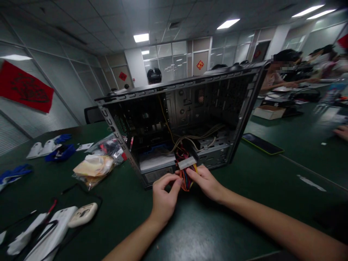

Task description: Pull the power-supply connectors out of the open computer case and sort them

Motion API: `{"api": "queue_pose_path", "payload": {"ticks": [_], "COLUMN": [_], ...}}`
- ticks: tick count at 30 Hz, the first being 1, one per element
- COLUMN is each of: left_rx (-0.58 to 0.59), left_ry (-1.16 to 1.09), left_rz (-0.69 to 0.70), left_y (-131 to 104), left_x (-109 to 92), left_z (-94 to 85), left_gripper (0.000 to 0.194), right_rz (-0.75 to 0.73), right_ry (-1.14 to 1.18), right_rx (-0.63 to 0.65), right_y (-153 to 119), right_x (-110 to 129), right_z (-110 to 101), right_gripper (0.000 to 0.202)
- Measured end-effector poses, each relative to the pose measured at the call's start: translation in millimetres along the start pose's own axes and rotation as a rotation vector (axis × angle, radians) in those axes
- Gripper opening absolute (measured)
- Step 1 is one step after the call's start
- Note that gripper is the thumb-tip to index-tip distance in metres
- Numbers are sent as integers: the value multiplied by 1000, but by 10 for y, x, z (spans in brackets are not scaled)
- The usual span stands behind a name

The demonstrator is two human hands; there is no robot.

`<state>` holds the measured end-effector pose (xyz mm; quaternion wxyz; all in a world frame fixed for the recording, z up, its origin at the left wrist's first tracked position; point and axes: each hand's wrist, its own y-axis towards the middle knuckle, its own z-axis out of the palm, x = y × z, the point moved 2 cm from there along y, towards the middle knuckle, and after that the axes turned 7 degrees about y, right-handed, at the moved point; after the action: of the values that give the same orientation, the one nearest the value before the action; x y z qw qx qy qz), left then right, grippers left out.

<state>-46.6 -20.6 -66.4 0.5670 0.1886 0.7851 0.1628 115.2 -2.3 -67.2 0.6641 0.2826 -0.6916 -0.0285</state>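
Observation:
An open computer case (pixel 217 161) stands on the green table, its inside facing me. From its lower middle comes a bundle of coloured power cables (pixel 186 180), with a whitish flat connector or label (pixel 187 163) across it. My right hand (pixel 205 179) is closed round the bundle from the right, thumb on top. On the left side of the bundle, my left hand (pixel 167 194) pinches at the cables with thumb and forefinger. Beige cables (pixel 201 136) and a thin yellow wire (pixel 165 117) run inside the case. The fingertips partly hide what exactly is pinched.
Left on the green table (pixel 130 224) lie plastic bags (pixel 94 166), blue-and-white gloves (pixel 61 150), a white power strip (pixel 50 232) and a beige round-cornered object (pixel 83 214). To the right are a dark phone (pixel 262 143) and a small open box (pixel 269 112). People sit at the far right.

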Motion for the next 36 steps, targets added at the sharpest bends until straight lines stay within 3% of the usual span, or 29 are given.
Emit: {"api": "queue_pose_path", "payload": {"ticks": [4, 9, 20, 25, 30, 36], "left_rx": [18, 59, 61, 32, -37, -4], "left_ry": [-111, -99, -36, 59, 113, 172], "left_rz": [-67, -16, 35, 114, 167, 298], "left_y": [11, 13, 42, -11, -39, -70], "left_x": [38, -7, -23, -36, 1, 11], "left_z": [40, 115, 40, 74, -2, -11], "left_gripper": [19, 17, 14, 19, 15, 13], "right_rz": [13, -7, -8, -22, -25, -40], "right_ry": [35, -49, -114, -140, -169, -152], "right_rx": [-25, -16, -52, -44, -47, -41], "right_y": [0, -33, -29, -22, -5, -71], "right_x": [-11, -49, -107, -112, -124, -131], "right_z": [-19, -32, 30, 20, 42, 43], "right_gripper": [56, 59, 57, 54, 57, 57]}}
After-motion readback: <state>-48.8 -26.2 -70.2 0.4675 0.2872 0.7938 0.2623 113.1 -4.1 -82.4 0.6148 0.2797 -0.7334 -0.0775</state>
